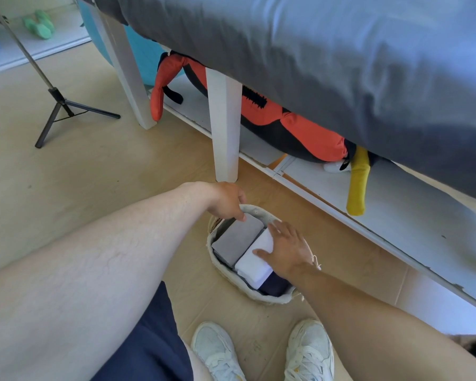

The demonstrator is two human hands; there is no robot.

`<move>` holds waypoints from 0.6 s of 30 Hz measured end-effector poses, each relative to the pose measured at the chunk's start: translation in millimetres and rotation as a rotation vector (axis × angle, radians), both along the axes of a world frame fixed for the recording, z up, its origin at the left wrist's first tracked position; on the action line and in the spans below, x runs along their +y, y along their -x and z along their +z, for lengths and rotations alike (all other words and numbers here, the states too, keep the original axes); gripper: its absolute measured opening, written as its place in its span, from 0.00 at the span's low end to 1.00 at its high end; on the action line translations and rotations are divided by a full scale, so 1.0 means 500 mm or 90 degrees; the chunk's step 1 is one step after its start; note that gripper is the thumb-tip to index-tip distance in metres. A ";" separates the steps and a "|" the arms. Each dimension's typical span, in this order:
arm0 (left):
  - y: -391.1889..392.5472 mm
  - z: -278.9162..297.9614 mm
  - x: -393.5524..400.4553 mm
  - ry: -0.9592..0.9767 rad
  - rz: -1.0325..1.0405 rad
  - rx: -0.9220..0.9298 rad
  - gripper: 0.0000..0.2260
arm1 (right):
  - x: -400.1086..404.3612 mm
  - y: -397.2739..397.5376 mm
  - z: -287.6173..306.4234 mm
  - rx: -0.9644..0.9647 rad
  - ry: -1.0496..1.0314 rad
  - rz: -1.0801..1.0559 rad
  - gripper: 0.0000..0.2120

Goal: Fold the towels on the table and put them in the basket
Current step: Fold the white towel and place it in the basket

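Observation:
A pale woven basket (261, 296) stands on the floor in front of my shoes. Inside it lie a folded grey towel (235, 242), a folded white towel (254, 264) beside it, and a dark navy towel (275, 285) partly hidden under the white one. My left hand (227, 200) reaches over the basket's far rim, its thumb touching the grey towel's far corner; its fingers are hidden behind the rim. My right hand (285, 247) lies flat with spread fingers on the white towel, pressing it down.
A table covered with a grey cloth (341, 64) overhangs at the top, on white legs (224, 125). Under it lies a red and black stuffed toy (300, 130) with a yellow limb. A tripod (58, 111) stands on the floor at left. My white shoes (261, 353) are near the bottom.

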State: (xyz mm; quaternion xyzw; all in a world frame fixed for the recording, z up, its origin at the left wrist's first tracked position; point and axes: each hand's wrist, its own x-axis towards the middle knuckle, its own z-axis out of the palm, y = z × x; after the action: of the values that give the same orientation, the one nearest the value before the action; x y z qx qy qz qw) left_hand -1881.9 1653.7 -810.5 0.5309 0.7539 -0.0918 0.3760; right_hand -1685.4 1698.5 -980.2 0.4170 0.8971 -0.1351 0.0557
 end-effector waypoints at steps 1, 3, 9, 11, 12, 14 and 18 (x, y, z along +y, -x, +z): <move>-0.001 0.002 -0.001 -0.001 0.001 -0.001 0.26 | -0.015 0.002 -0.003 -0.013 0.008 0.026 0.46; -0.003 0.004 -0.002 0.000 0.001 -0.002 0.26 | -0.044 0.002 -0.017 -0.023 0.060 0.014 0.55; -0.001 0.002 -0.008 0.006 0.002 0.000 0.27 | -0.057 -0.033 -0.056 -0.074 0.207 -0.018 0.62; 0.001 0.000 -0.010 0.013 0.000 0.005 0.27 | -0.052 -0.038 -0.056 -0.068 0.231 -0.021 0.61; 0.002 -0.001 -0.009 0.017 -0.002 0.007 0.27 | -0.051 -0.034 -0.055 -0.068 0.236 -0.021 0.61; 0.004 -0.002 -0.008 0.019 -0.002 0.009 0.26 | -0.052 -0.019 -0.054 -0.076 0.232 -0.015 0.61; -0.001 0.001 -0.002 0.009 -0.002 0.002 0.26 | -0.045 0.000 -0.046 -0.079 0.219 -0.010 0.62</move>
State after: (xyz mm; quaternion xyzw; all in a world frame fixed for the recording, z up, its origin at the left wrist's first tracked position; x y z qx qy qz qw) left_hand -1881.4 1652.9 -810.1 0.5292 0.7530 -0.0990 0.3782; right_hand -1685.2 1675.7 -1002.9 0.4162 0.8523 -0.2609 0.1800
